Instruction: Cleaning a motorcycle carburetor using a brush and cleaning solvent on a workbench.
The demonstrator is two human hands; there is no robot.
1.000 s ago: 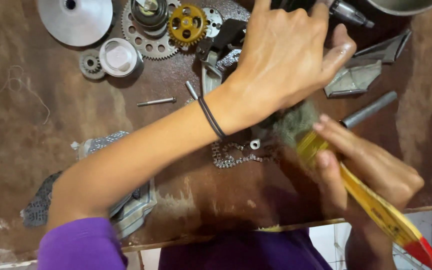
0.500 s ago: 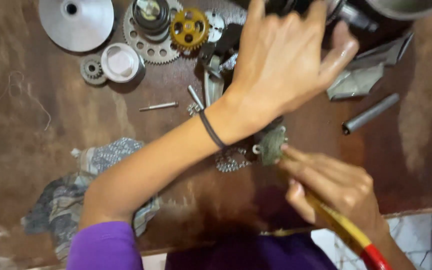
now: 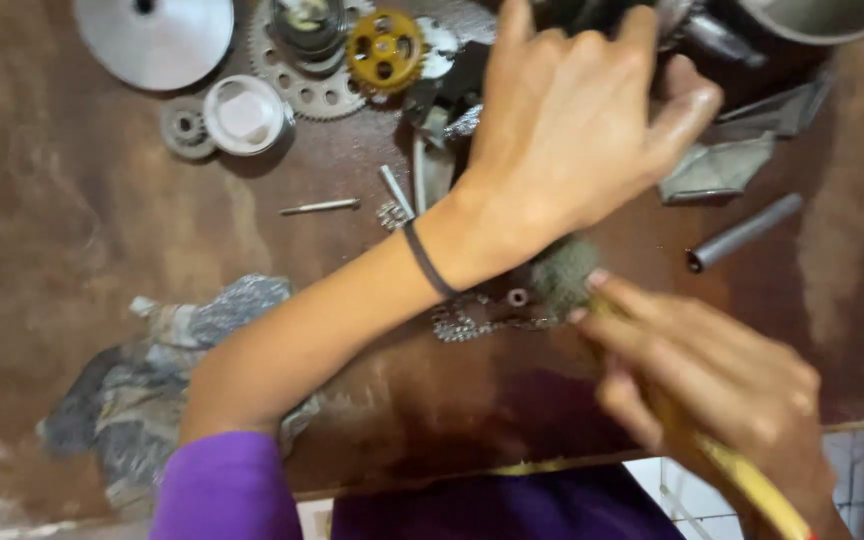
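My left hand (image 3: 577, 130) reaches across the brown table, fingers curled over a dark metal part at the top that it mostly hides. My right hand (image 3: 712, 380) is shut on a paintbrush with a yellow handle (image 3: 742, 480); its dirty bristles (image 3: 564, 272) press by a small chain and metal piece (image 3: 477, 315) under my left wrist. A black band sits on the left wrist.
Gears lie at the top: a yellow sprocket (image 3: 384, 50), a large toothed wheel (image 3: 297, 85), a silver disc (image 3: 157, 35), a white cup-shaped part (image 3: 245, 115). A grey tube (image 3: 742, 232), pins (image 3: 322, 207) and a dirty rag (image 3: 152, 380) lie around.
The brush has swung back up toward the chain after dipping lower, and my right hand has shifted with it. My left hand stays on the part at the top.
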